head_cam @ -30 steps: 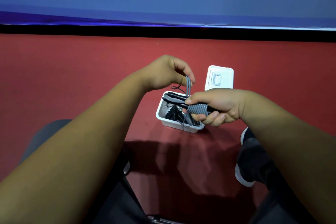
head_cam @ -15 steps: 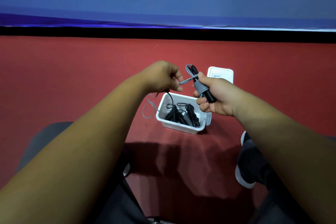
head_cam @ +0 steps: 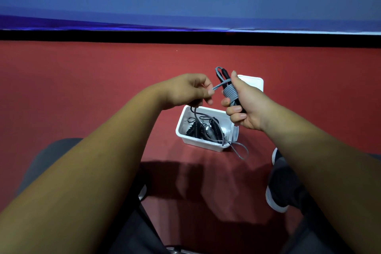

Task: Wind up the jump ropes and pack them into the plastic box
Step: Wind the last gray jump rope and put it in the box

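The right hand (head_cam: 249, 105) grips the part-wound grey rope (head_cam: 230, 94) by the white box (head_cam: 181, 128) while the left hand (head_cam: 185, 90) pinches its free strand. The slack loop (head_cam: 241, 151), left of the box half a second ago, now trails over its near right corner. Inside lie wound ropes (head_cam: 206, 130); the lid (head_cam: 256, 83) sits behind.

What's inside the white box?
Wound jump ropes, black and grey coils, lie in the plastic box; a grey cord loop shows at its near corner. The floor beneath them is covered.
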A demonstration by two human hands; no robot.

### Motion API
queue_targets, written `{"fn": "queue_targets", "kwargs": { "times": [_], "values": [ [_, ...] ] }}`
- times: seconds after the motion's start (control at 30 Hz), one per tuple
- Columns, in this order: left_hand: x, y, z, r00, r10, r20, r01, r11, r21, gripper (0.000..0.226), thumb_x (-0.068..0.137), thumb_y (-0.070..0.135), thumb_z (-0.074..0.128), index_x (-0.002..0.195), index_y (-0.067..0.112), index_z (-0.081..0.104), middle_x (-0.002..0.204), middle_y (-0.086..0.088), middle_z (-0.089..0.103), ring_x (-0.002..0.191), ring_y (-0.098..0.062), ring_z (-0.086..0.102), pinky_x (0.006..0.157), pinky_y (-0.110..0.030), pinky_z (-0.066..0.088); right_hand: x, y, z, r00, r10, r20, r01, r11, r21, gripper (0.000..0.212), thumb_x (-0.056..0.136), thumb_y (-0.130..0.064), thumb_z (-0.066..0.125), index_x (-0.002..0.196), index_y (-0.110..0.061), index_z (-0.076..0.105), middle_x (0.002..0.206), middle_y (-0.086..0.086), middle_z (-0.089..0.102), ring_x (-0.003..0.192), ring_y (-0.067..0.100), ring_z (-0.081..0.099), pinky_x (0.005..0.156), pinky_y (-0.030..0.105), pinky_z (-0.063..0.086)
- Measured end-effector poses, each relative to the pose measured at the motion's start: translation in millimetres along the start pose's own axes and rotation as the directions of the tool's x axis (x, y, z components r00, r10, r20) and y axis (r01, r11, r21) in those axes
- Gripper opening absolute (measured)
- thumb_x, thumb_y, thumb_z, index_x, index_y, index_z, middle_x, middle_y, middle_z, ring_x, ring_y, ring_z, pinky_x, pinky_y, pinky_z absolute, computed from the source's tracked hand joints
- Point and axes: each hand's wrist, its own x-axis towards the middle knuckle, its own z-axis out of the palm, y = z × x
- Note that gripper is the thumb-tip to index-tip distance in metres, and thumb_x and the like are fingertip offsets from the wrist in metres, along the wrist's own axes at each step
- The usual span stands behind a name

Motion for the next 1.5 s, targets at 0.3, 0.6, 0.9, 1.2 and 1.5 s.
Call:
{"fn": "queue_targets", "kwargs": {
  "times": [0.3, 0.6, 0.9, 1.2, 1.5],
  "values": [
    [-1, 0, 2, 0.997, -0.080, -0.005, 0.080, 0.989, 0.123, 0.012, 0.104, 0.011, 0.062, 0.111, 0.002, 0.067, 0.096, -0.016, 0.077, 0.081, -0.020, 0.070, 0.079, -0.038, 0.060, 1, 2, 0, 1.000, -0.011, 0.010, 0.012, 0.999, -0.044, 0.051, 0.093, -0.071, 0.063, 0.099, -0.021, 0.051, 0.068, -0.003, 0.047, 0.046, 0.007, 0.020, 0.040, 0.018, 0.010],
    [-2, 0, -11, 0.997, -0.001, -0.074, 0.027, 0.938, 0.345, 0.015, 0.090, 0.028, 0.081, 0.095, 0.014, 0.076, 0.084, -0.002, 0.079, 0.072, -0.006, 0.067, 0.081, -0.032, 0.057, -2, -5, 1, 0.998, -0.008, 0.059, 0.009, 1.000, -0.015, 0.036, 0.096, -0.055, 0.056, 0.097, -0.019, 0.050, 0.067, -0.003, 0.043, 0.044, 0.007, 0.018, 0.041, 0.019, 0.008],
    [-3, -7, -12, 0.989, -0.124, -0.083, 0.145, 0.932, 0.331, 0.010, 0.085, 0.030, 0.086, 0.092, 0.024, 0.083, 0.081, -0.003, 0.079, 0.068, -0.007, 0.069, 0.074, -0.026, 0.057, -20, -8, 8, 0.970, 0.059, 0.234, -0.042, 0.996, -0.075, 0.043, 0.098, -0.057, 0.055, 0.099, -0.014, 0.055, 0.068, -0.002, 0.043, 0.040, 0.005, 0.019, 0.037, 0.016, 0.008],
    [-5, -11, -10, 0.995, -0.098, -0.024, 0.101, 0.977, 0.188, 0.009, 0.087, 0.005, 0.080, 0.086, 0.013, 0.077, 0.083, -0.010, 0.073, 0.070, -0.017, 0.067, 0.069, -0.033, 0.058, -33, -8, 0, 0.835, 0.251, 0.490, -0.098, 0.943, -0.316, 0.060, 0.097, -0.059, 0.050, 0.114, -0.006, 0.073, 0.064, 0.000, 0.034, 0.038, 0.005, 0.016, 0.041, 0.015, 0.008],
    [-9, 7, -11, 0.999, 0.034, -0.004, -0.033, 0.995, 0.091, 0.016, 0.088, -0.009, 0.072, 0.099, 0.003, 0.075, 0.088, -0.012, 0.074, 0.076, -0.015, 0.069, 0.070, -0.023, 0.056, -33, -1, -1, 0.637, 0.502, 0.585, -0.116, 0.812, -0.572, 0.046, 0.104, -0.057, 0.041, 0.125, -0.034, 0.076, 0.066, 0.001, 0.039, 0.038, 0.005, 0.019, 0.036, 0.015, 0.011]
  ]
}}
